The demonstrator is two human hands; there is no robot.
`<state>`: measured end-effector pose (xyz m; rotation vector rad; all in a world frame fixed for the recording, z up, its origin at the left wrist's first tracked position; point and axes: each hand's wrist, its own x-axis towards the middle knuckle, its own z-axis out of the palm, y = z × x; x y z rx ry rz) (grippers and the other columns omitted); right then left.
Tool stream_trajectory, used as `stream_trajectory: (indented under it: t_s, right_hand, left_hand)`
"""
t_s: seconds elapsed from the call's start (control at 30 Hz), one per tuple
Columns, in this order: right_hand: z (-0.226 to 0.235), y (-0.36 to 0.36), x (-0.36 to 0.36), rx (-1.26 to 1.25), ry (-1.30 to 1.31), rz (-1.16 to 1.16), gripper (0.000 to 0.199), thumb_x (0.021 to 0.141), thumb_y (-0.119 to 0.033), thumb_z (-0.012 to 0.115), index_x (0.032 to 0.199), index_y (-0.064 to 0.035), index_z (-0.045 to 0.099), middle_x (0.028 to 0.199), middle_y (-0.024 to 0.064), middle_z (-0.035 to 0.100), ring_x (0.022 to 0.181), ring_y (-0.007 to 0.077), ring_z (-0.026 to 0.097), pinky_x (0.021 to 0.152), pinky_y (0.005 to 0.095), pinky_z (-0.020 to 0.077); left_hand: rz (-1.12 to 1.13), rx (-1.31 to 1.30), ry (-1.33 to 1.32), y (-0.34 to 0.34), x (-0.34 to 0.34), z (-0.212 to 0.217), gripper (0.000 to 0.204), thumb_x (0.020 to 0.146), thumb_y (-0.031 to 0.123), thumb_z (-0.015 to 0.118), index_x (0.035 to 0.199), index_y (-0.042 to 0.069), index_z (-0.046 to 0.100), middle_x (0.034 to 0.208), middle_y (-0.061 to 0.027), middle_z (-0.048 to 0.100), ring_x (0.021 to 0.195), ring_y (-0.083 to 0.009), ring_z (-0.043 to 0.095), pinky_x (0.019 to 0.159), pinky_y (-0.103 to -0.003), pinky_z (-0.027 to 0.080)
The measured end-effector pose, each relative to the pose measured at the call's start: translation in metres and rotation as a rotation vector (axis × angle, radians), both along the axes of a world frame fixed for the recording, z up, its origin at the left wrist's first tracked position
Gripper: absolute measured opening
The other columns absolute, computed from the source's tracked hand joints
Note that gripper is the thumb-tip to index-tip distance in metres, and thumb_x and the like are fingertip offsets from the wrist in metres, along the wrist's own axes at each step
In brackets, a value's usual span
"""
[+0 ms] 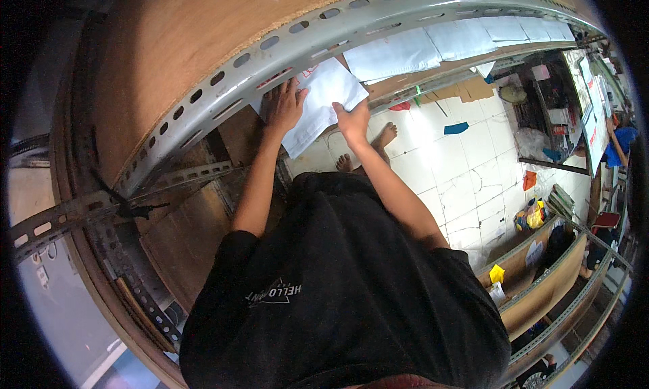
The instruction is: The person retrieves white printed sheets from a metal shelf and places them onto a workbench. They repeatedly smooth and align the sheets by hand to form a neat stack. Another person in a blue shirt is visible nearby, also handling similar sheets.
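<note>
A white flat sheet or bag with red print [323,100] lies tilted at the edge of a shelf, under a grey slotted metal beam. My left hand [286,108] rests on its left side, the fingers stretched out and partly in the beam's shadow. At its right edge my right hand [352,123] pinches it, thumb on top and fingers hidden underneath. Just to the right, more white flat sheets [392,53] lie in a row along the same shelf.
Close in front, the slotted metal beam [233,75] carries a wooden board [182,31] above my hands. White floor tiles [439,159] hold a blue scrap [455,128] and an orange scrap [529,180]. Wooden shelving [541,287] stands at the right. Farther off, a person in blue [620,146] works by a table.
</note>
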<state>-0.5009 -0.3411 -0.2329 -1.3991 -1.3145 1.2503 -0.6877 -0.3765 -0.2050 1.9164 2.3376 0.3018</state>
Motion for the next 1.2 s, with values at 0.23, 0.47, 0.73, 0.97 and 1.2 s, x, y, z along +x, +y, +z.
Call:
stream_trajectory:
  t_s: [0.23,0.47,0.73,0.97,1.2]
  right_hand:
    - [-0.003,0.000,-0.002,0.056,-0.005,-0.026,0.061,0.076,-0.003,0.079,0.130,0.0046,0.052,0.120,0.0256,0.066,0.114,0.0380,0.065,0.098,0.0432,0.0494]
    - [0.026,0.003,0.008,-0.024,-0.115,-0.002,0.061,0.080,-0.016,0.080,0.129,0.0055,0.052,0.119,0.0271,0.066,0.112,0.0383,0.066,0.095,0.0414,0.0507]
    - [0.038,0.093,0.083,0.871,-0.535,0.228,0.065,0.080,-0.031,0.080,0.133,-0.0046,0.053,0.114,0.0170,0.058,0.107,0.0336,0.053,0.096,0.0460,0.0419]
    - [-0.010,0.147,0.101,0.832,-0.529,0.345,0.035,0.077,-0.029,0.079,0.106,-0.0094,0.072,0.110,0.0094,0.062,0.104,0.0314,0.054,0.094,0.0428,0.0432]
    - [0.009,0.154,0.102,0.888,-0.574,0.360,0.020,0.078,-0.008,0.069,0.098,-0.0091,0.073,0.093,0.0053,0.064,0.090,0.0277,0.058,0.083,0.0395,0.0466]
  left_hand:
    - [-0.007,0.111,0.127,-0.006,-0.015,-0.017,0.062,0.101,0.041,0.054,0.147,0.002,0.043,0.158,-0.0190,0.034,0.147,-0.0398,0.031,0.118,-0.055,0.026]
    - [-0.002,0.099,0.142,-0.009,-0.027,-0.018,0.065,0.099,0.042,0.056,0.148,0.001,0.041,0.157,-0.0201,0.036,0.145,-0.0432,0.032,0.117,-0.055,0.027]
    - [0.028,0.174,-0.046,-0.007,-0.020,0.006,0.064,0.099,0.033,0.059,0.152,0.005,0.036,0.152,-0.0244,0.040,0.141,-0.0424,0.038,0.114,-0.054,0.031]
    - [0.028,0.364,-0.550,0.047,0.020,0.019,0.062,0.099,0.034,0.061,0.141,-0.009,0.045,0.140,-0.0311,0.052,0.133,-0.0413,0.050,0.113,-0.044,0.037]
    - [0.487,-0.151,-1.717,0.117,0.042,-0.002,0.081,0.098,0.056,0.056,0.150,-0.003,0.037,0.147,-0.0198,0.049,0.131,-0.0303,0.053,0.110,-0.039,0.043]
